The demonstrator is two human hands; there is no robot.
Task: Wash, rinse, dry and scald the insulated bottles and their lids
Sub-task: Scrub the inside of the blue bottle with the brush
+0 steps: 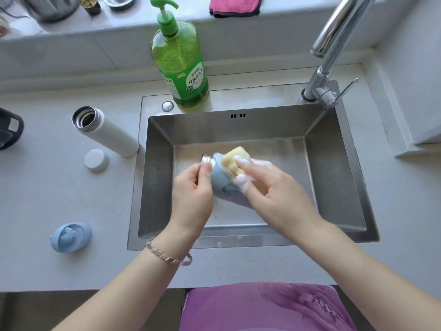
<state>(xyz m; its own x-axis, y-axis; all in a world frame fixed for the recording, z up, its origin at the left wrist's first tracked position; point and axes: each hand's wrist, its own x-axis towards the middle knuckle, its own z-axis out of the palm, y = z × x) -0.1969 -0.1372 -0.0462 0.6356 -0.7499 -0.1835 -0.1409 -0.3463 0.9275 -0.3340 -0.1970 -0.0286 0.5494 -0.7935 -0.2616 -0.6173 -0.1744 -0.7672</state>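
Over the sink (334, 163), blue bottle (222, 185) tilts, neck seemingly up-left.

Your right hand (274, 189) and the foamy sponge (232, 162) cover much of the blue bottle (220, 185), so you cannot see its base. Your left hand (193, 187) hides part of its steel neck. The top edge cuts off the faucet (334, 44), the pink cloth (235, 5) and the steel pot (51, 7); the left edge clips a dark appliance (9, 129).
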